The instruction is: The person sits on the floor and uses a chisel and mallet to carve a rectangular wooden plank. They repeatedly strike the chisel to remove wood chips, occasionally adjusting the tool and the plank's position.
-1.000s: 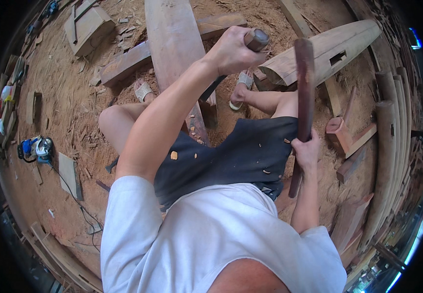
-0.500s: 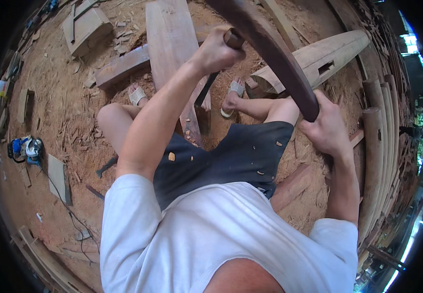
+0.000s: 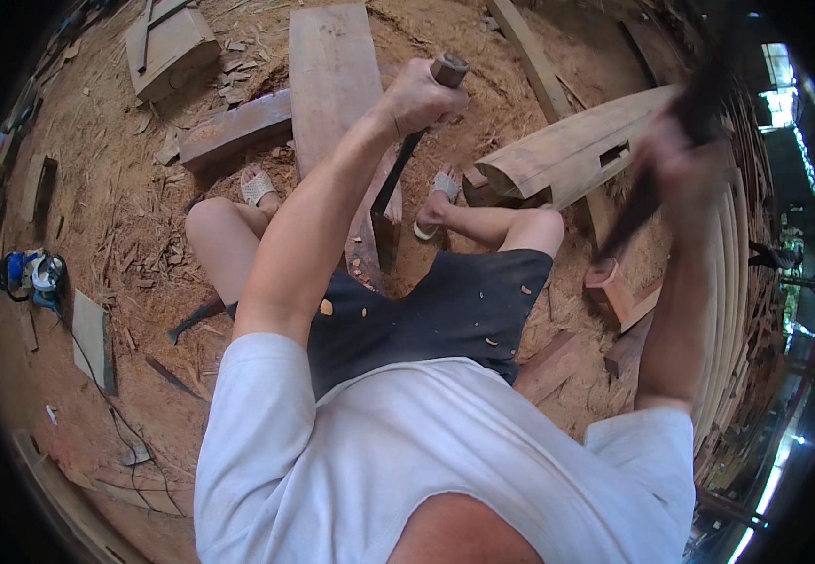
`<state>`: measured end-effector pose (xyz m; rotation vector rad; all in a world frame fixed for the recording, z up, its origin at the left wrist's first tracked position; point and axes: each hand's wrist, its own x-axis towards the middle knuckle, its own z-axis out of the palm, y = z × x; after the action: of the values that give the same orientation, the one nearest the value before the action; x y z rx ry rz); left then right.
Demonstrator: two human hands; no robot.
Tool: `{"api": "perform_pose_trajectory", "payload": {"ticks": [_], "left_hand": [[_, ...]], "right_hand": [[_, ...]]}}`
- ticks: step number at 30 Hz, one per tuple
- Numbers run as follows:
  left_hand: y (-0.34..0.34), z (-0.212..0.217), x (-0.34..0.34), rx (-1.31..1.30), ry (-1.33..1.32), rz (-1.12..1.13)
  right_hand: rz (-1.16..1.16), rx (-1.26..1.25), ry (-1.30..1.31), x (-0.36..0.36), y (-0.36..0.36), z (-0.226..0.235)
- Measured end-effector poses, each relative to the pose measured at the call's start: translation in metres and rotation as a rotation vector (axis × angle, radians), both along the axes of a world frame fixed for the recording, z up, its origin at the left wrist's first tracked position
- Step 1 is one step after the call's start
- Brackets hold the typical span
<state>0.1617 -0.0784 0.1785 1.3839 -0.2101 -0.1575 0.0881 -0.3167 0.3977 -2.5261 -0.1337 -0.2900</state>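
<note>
Seated on the sawdust floor [image 3: 97,216], the person grips a chisel [image 3: 406,167] in the closed left hand [image 3: 419,94] — the right hand [image 3: 675,150], blurred, has swung its dark mallet [image 3: 671,141] higher, closed around it, above the plank [image 3: 332,85].

White shirt [image 3: 445,470], dark shorts [image 3: 426,315], blue power tool [image 3: 31,277].

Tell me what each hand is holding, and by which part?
Left hand grips a chisel near its wooden handle top. Right hand grips a dark wooden club, blurred, around its upper part.
</note>
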Motion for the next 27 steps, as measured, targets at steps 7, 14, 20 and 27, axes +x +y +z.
{"api": "perform_pose_trajectory", "payload": {"ticks": [7,14,20,27], "left_hand": [[0.001,0.009,-0.005,0.069,-0.022,0.034],[0.000,-0.005,-0.005,-0.001,-0.019,0.021],[0.000,0.004,-0.008,-0.065,0.041,0.011],[-0.041,0.020,-0.089,0.264,-0.175,-0.141]], "right_hand": [[0.252,0.214,0.328,-0.015,-0.047,-0.075],[0.018,0.690,-0.338,0.015,0.010,0.033],[0.355,-0.361,0.440,-0.005,-0.024,-0.059],[0.113,0.036,0.531,-0.053,-0.047,-0.130]]}}
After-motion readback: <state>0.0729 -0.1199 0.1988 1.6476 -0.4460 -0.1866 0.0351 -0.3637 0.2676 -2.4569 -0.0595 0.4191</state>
